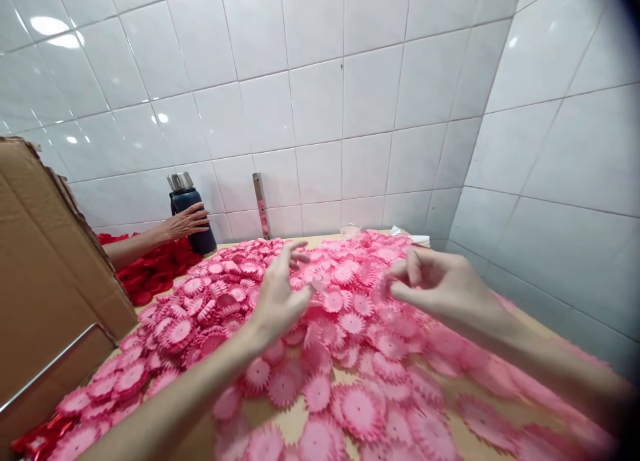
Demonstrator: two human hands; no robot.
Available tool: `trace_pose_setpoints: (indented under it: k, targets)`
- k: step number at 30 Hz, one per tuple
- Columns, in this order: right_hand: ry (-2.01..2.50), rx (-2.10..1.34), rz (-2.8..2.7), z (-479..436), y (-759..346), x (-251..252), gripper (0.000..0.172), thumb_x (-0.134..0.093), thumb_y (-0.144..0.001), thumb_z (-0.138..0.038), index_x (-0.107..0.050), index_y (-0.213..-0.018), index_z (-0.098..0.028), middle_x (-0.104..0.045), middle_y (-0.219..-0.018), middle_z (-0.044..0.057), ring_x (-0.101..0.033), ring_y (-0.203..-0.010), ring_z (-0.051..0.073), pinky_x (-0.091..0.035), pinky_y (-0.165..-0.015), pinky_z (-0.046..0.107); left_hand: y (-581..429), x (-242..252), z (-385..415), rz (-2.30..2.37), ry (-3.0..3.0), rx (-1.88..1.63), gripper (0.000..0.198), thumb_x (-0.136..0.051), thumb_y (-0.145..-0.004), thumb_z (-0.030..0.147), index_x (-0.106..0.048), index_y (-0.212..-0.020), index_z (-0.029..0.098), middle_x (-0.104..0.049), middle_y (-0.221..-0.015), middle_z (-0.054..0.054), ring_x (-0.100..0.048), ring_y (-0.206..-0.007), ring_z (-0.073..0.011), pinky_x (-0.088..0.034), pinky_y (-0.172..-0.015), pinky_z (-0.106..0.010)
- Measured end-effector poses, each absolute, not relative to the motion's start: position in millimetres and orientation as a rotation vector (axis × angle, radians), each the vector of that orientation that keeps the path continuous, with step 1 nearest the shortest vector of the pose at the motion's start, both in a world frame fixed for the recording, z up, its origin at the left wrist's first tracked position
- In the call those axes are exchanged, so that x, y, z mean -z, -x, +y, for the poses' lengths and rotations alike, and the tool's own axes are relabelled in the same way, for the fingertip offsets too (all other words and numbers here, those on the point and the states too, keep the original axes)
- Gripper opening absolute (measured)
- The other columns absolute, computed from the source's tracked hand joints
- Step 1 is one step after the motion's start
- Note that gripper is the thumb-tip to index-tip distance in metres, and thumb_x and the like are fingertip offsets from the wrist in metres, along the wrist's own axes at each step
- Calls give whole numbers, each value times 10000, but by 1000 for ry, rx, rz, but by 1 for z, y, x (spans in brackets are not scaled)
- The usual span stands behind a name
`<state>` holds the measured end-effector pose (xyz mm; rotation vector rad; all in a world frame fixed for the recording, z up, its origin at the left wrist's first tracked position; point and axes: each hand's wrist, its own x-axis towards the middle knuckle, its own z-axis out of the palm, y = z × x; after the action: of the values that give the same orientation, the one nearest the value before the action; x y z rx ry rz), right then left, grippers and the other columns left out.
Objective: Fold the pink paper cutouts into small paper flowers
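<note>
My left hand [280, 294] hangs over the pile with the fingers spread loose and curled, nothing in it as far as I can see. My right hand [433, 281] is just across from it, fingers bunched narrow toward the thumb; it's a bit blurred, so I can't tell if there's a flower pinched in there or not. Both sit just above the pink pleated paper flower discs [350, 394], which are round, flat rosettes with zigzag edges and a small hub in the middle, thin and papery looking. They're heaped all over the pale wooden tabletop [295, 424], overlapping each other, thickest toward the back wall.

Further out on the left there's a pile of red shiny flower pieces [150, 274], same sort of thing but glossier. Another person's hand [187, 222] rests on a dark blue flask with a steel cap [193, 211] standing by the white glossy tiled wall [320, 101]. A brown corrugated cardboard box [45, 274] fills the left edge, torn along its rim.
</note>
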<state>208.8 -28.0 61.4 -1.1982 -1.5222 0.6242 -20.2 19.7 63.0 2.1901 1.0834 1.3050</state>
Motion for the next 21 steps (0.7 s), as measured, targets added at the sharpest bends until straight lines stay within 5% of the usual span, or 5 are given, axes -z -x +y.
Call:
trace_pose_setpoints:
  k: [2,6,10,21]
  targets:
    - [1231,-675,-1560,-17,-206,-75,308,-772,-624,-218,-465,-654,-205,-626,-642,8,-614,-630,182,-455,-533,274,27,-82,37,1138,-2202,-1208,473,-619,-737,105,-542,-1198,176,-613,-1121,-116,-563,-1026,-243,-458,-866,-412]
    - [1225,-813,-1710,7,-198,-92,301,-766,-686,-304,-509,-801,-198,-574,-569,-44,-556,-564,131,-400,-525,245,32,-112,60,1097,-2164,-1114,312,-626,-800,283,-614,-1077,138,-667,-1017,-125,-638,-856,-209,-509,-729,-347]
    - [1125,-812,-1877,23,-184,-104,298,-723,-745,-337,-519,-904,-189,-656,-678,6,-593,-635,150,-419,-557,255,28,-126,62,959,-2194,-842,415,-660,-779,457,-648,-1055,147,-706,-956,-115,-663,-810,-210,-517,-683,-330]
    - [901,-789,-2027,45,-170,-118,348,-695,-786,-322,-412,-958,-215,-600,-620,-39,-477,-542,109,-334,-483,224,27,-130,67,803,-2204,-906,337,-771,-681,396,-566,-800,155,-575,-706,13,-548,-629,-110,-398,-554,-215]
